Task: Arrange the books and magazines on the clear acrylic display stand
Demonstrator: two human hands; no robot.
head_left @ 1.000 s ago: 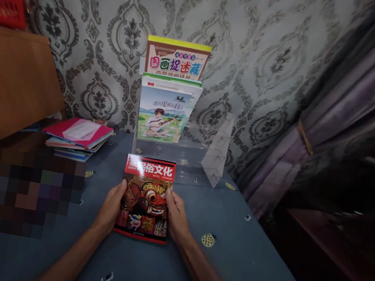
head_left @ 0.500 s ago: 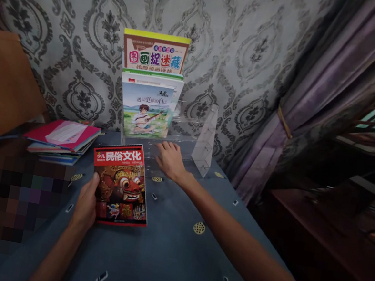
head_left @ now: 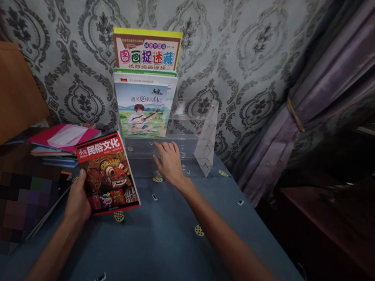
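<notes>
My left hand [head_left: 78, 201] grips the left edge of a red-and-black book [head_left: 112, 173] with a painted mask on its cover, held tilted over the table. My right hand [head_left: 170, 161] reaches to the front tier of a clear tiered book rack [head_left: 206, 139]. Its fingers are stretched out, and I cannot tell whether they press on the plastic. Standing in the rack's left half are a white book [head_left: 142, 110] with a guitar player on its cover and, behind it, a taller yellow-topped book [head_left: 147, 51]. A green-edged book shows between them.
Left of the rack, a pile of books and folders with a pink folder [head_left: 65, 134] on top lies near a brown box-like object [head_left: 2, 93]. A blue patterned cloth [head_left: 160, 252] covers the table. Patterned wallpaper stands behind, and a tied purple curtain [head_left: 276, 141] hangs at the right.
The mask book has moved left in my left hand and tilted counterclockwise. My right hand stays at the rack's front, fingers slightly more extended. The view has shifted a little.
</notes>
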